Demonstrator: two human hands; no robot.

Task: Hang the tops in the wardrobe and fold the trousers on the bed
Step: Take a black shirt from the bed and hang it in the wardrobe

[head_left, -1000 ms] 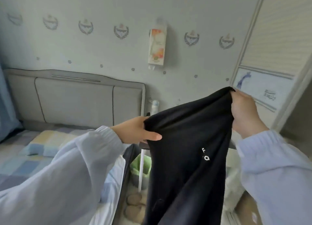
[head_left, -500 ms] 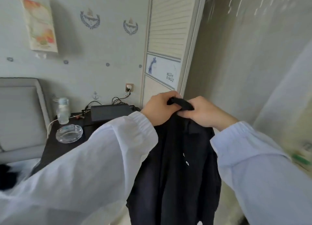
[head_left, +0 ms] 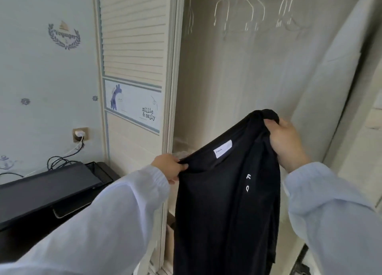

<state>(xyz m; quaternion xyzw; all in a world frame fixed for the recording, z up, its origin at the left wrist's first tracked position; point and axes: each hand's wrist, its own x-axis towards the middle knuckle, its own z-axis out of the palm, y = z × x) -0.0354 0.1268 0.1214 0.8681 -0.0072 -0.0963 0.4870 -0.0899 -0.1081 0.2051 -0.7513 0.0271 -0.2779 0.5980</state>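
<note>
A top (head_left: 223,202) is held up before the open wardrobe (head_left: 237,78), the left hand (head_left: 168,167) at its lower left edge, the right hand (head_left: 286,142) higher at its right. Hangers (head_left: 248,10) are hung inside above. A counter (head_left: 31,194) is set left of the wardrobe.

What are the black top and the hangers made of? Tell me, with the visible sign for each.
Black top: looks like soft matte knit fabric, since it drapes and bunches in the hands. Hangers: thin pale wire, probably metal, though blur leaves that open.
</note>
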